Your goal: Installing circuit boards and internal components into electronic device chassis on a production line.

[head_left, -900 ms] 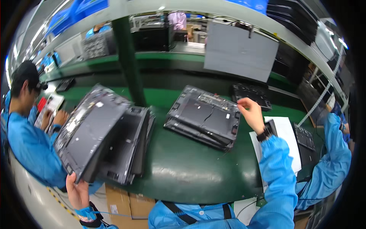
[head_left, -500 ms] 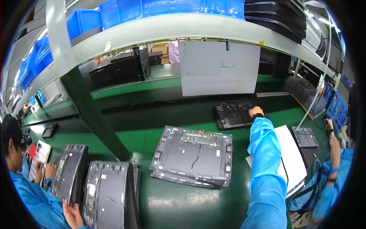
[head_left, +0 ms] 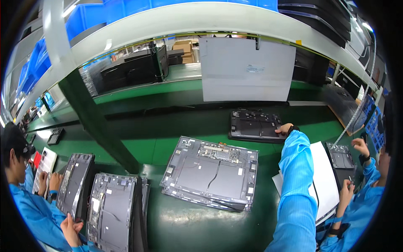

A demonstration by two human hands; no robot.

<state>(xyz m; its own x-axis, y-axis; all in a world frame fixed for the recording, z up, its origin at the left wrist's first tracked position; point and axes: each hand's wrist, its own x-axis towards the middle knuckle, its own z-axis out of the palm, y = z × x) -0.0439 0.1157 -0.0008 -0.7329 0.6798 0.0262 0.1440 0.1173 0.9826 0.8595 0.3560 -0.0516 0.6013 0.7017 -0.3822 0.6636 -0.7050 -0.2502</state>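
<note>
Far ahead on the green bench, my right hand [head_left: 285, 128] grips the right edge of an opened laptop base [head_left: 254, 126], thumb on top. Its dark inside faces up. Nearer, in the middle, lies a stack of opened laptop bases [head_left: 212, 172] with a circuit board and black cable showing on the top one. At the lower left, my left hand [head_left: 71, 231] has its fingers apart beside the near corner of a tilted laptop base [head_left: 76, 185]. Another stack of laptop bases [head_left: 111, 210] stands just right of that hand.
White sheets [head_left: 323, 180] lie under my right forearm. A green post [head_left: 98, 122] rises at left, below a white shelf beam [head_left: 180, 23]. Co-workers sit at left [head_left: 29, 206] and right [head_left: 361, 197]. A white board [head_left: 247, 71] stands behind the bench.
My right hand has drawn the far laptop base slightly left and nearer. My left hand has shifted little. The co-worker on the right has brought a hand in above the bench.
</note>
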